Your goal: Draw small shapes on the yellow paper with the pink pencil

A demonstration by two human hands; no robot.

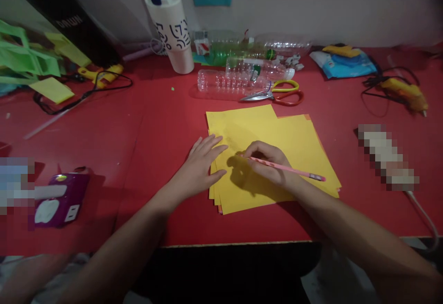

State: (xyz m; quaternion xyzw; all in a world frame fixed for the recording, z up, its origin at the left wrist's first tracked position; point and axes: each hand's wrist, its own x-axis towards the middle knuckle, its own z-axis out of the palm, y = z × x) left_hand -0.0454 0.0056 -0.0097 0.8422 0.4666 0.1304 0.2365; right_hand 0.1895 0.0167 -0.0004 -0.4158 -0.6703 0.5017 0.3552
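Observation:
A stack of yellow paper sheets (263,131) lies slightly askew on the red table, with a bit of orange showing along its edges. My right hand (268,161) is closed around a pink pencil (294,169), its eraser end pointing right and its tip down near the top sheet. Whether the tip touches the paper I cannot tell. With fingers spread, my left hand (206,161) rests across the left edge of the stack. Faint grey marks or shadow show on the sheet between the hands.
Scissors (273,95) and clear plastic bottles (231,81) lie behind the paper. A white tumbler (173,34) and a black bottle (69,18) stand farther back. Yellow glue guns (406,92) with cords lie right and left. A purple packet (62,200) is at the left. The table edge (238,244) runs in front.

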